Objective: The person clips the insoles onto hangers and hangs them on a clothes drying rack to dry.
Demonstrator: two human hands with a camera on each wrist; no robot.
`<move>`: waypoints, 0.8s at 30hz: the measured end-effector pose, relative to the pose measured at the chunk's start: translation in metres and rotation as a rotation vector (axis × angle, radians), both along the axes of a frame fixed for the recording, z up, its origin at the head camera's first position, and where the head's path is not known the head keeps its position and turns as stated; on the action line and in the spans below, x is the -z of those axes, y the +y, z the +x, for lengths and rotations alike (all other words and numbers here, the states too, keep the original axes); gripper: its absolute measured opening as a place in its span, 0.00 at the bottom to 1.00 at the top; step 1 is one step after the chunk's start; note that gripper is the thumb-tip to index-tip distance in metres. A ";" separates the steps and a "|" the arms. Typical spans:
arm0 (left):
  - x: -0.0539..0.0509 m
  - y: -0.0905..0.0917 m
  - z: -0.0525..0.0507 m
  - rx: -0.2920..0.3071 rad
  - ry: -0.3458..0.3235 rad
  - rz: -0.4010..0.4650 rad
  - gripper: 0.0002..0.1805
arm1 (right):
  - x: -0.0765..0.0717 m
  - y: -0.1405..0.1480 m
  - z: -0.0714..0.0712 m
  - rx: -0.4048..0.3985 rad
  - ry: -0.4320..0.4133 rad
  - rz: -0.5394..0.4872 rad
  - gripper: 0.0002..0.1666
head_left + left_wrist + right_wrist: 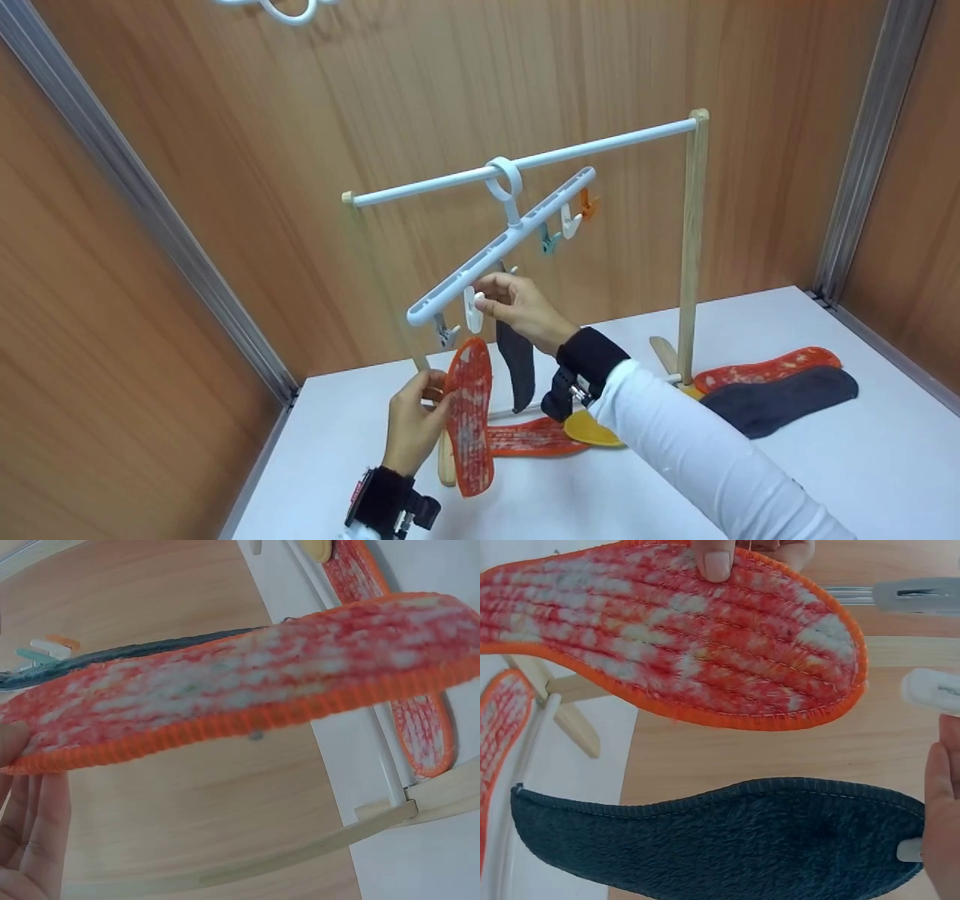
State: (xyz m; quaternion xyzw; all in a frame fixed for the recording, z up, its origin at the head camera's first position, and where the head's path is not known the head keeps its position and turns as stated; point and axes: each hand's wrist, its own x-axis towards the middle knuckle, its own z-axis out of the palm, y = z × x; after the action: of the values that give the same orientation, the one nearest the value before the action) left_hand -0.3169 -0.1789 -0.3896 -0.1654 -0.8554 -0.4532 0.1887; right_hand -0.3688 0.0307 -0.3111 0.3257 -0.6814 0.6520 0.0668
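My left hand (pixel 416 420) pinches the edge of a red and white insole (pixel 471 420) with orange trim, held upright below the hanger. In the right wrist view the left thumb lies across that insole's (pixel 682 637) face. My right hand (pixel 525 309) pinches a white clip (pixel 472 310) on the pale blue clip hanger (pixel 499 247); the wrist view shows only part of that hand. A dark insole (pixel 516 367) hangs behind the right hand, with a pale clip (pixel 910 850) at its upper end. The red insole's top is just below the white clip, apart from it.
The hanger's ring loops over a rack rod (pixel 607 142) on wooden posts (pixel 694 247). Grey (pixel 445 330), teal (pixel 550 240), white and orange clips (pixel 589 204) hang from it. On the white table (pixel 600 495) lie red, yellow (pixel 592 430) and dark insoles (pixel 784 397).
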 end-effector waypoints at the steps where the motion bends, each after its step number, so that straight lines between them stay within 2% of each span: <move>1: 0.000 0.000 0.000 0.002 0.001 0.008 0.10 | 0.000 0.000 0.000 0.001 -0.002 -0.003 0.18; 9: -0.001 0.003 0.001 0.006 0.059 0.045 0.10 | -0.002 -0.004 -0.001 0.001 -0.031 -0.043 0.16; 10: -0.004 0.004 0.005 -0.002 0.058 0.052 0.10 | -0.002 -0.004 -0.001 0.003 -0.036 -0.043 0.16; 16: -0.007 0.004 0.008 -0.022 0.062 0.077 0.11 | -0.004 -0.008 0.000 0.013 -0.043 -0.051 0.16; 17: -0.005 0.002 0.006 -0.018 0.064 0.079 0.11 | -0.004 -0.009 0.000 0.013 -0.044 -0.055 0.15; 24: -0.009 0.005 0.004 -0.038 0.090 0.090 0.10 | -0.004 -0.011 -0.001 0.002 -0.064 -0.094 0.14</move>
State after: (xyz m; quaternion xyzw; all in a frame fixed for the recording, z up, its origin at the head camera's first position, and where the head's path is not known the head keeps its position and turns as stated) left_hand -0.3126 -0.1740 -0.3805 -0.1609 -0.8278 -0.4794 0.2429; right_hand -0.3702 0.0201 -0.3074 0.3005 -0.6521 0.6934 0.0608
